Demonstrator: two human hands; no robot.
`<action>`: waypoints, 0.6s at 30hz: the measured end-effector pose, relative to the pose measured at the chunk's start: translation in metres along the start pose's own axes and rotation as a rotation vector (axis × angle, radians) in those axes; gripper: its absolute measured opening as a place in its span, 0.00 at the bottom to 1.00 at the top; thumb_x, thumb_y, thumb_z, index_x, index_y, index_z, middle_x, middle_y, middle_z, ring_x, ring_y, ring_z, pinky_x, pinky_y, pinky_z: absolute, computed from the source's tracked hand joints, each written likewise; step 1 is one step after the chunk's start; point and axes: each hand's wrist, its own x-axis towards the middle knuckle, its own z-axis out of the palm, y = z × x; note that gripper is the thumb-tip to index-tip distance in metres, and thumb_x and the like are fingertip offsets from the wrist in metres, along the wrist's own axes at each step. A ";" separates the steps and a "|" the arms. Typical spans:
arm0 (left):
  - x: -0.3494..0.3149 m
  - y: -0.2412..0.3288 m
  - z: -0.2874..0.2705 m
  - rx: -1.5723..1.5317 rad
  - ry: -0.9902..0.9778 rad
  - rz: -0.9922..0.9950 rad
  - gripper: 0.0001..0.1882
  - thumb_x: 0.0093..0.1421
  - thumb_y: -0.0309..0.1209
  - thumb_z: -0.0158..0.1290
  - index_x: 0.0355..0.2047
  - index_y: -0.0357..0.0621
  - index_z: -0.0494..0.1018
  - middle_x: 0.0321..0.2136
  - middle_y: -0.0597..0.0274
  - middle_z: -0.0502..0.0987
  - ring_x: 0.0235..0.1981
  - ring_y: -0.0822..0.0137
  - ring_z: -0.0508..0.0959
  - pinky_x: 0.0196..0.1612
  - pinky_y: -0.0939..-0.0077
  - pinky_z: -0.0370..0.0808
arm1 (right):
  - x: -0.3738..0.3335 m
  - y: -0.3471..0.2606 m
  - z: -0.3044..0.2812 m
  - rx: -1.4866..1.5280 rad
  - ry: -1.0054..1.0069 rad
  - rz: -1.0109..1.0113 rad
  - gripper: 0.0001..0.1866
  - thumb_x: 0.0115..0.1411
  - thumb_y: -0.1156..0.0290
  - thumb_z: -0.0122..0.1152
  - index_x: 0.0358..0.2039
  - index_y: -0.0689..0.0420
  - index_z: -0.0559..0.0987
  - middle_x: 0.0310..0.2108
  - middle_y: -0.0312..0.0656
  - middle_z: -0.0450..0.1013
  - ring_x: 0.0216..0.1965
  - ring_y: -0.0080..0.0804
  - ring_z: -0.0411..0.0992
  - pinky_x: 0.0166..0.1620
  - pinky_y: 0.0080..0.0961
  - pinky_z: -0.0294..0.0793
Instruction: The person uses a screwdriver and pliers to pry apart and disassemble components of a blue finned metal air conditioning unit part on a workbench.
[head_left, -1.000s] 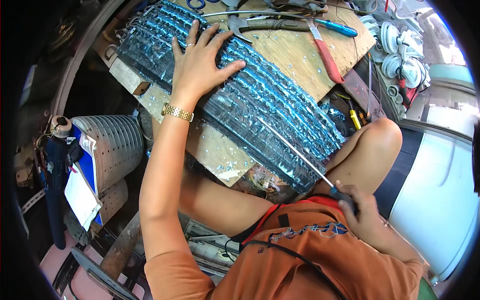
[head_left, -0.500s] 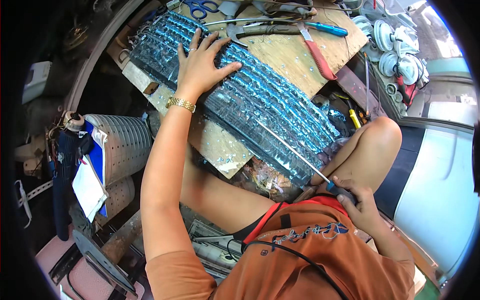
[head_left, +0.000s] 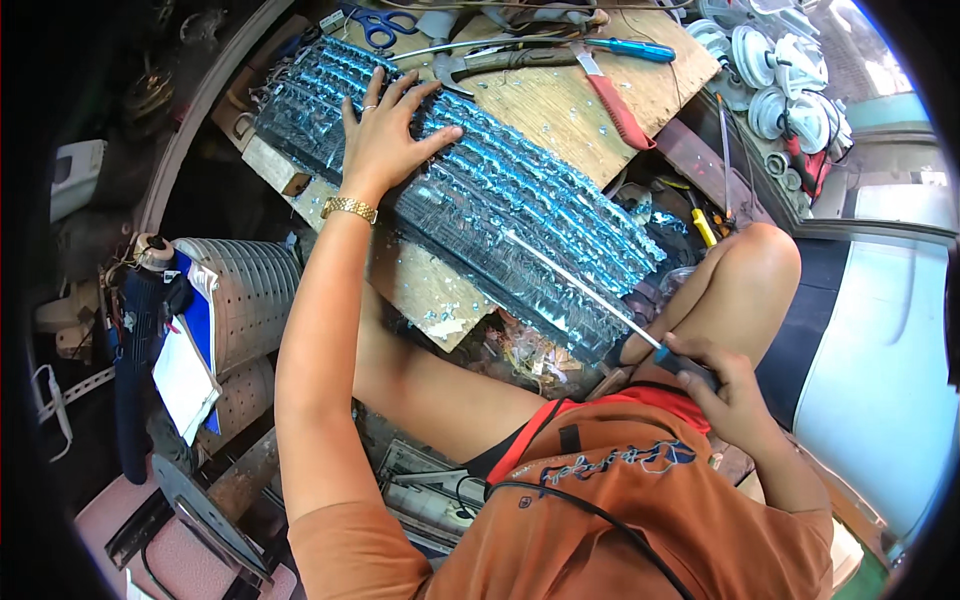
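Observation:
A long finned heat-exchanger coil (head_left: 590,235) with torn blue and silver fins lies slantwise across a wooden board (head_left: 550,115). On its far left part rests my left hand (head_left: 385,145), fingers spread flat over the fins, a gold band at the wrist. My right hand (head_left: 715,380), low at the right near my lap, is wrapped round the dark handle of a long screwdriver (head_left: 590,292). The shaft points up and left along the coil's near dark side, its tip at the fins around mid-length. Whether the tip digs in or only touches, I cannot tell.
Beyond the coil lie a hammer (head_left: 515,62), a blue-handled screwdriver (head_left: 640,50), a red-handled knife (head_left: 618,105) and blue scissors (head_left: 380,25). White pulley-like parts (head_left: 765,75) pile up at the far right. A perforated metal drum (head_left: 250,295) stands left. Fin scraps litter the board.
The whole view has shifted slightly, so the coil and tools appear a little further left and up. My left hand keeps its place on the coil; the right still grips the screwdriver.

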 end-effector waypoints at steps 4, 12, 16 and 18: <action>0.001 -0.001 -0.003 0.012 -0.020 -0.010 0.41 0.55 0.69 0.60 0.66 0.70 0.72 0.72 0.68 0.66 0.78 0.53 0.52 0.73 0.25 0.41 | -0.009 0.002 -0.006 -0.030 0.010 0.038 0.18 0.63 0.82 0.61 0.54 0.66 0.80 0.53 0.55 0.80 0.55 0.54 0.79 0.59 0.38 0.76; -0.005 0.000 0.011 0.010 0.057 0.043 0.41 0.55 0.69 0.59 0.65 0.68 0.73 0.70 0.64 0.68 0.77 0.50 0.54 0.72 0.22 0.42 | 0.003 -0.016 -0.012 -0.276 -0.144 0.165 0.18 0.63 0.81 0.62 0.54 0.65 0.78 0.51 0.54 0.81 0.49 0.53 0.82 0.51 0.37 0.81; -0.008 -0.002 0.016 -0.014 0.083 0.067 0.41 0.56 0.68 0.60 0.66 0.67 0.73 0.71 0.63 0.67 0.77 0.49 0.53 0.71 0.20 0.41 | 0.015 -0.042 -0.016 -0.132 -0.105 0.125 0.18 0.64 0.81 0.62 0.55 0.65 0.77 0.51 0.53 0.81 0.49 0.47 0.82 0.52 0.32 0.79; -0.007 -0.003 0.012 -0.013 0.070 0.047 0.40 0.56 0.67 0.60 0.66 0.68 0.72 0.72 0.64 0.66 0.77 0.50 0.53 0.70 0.19 0.41 | 0.026 -0.046 -0.023 -0.034 -0.122 0.230 0.18 0.64 0.81 0.62 0.55 0.65 0.77 0.52 0.52 0.80 0.51 0.43 0.81 0.53 0.32 0.78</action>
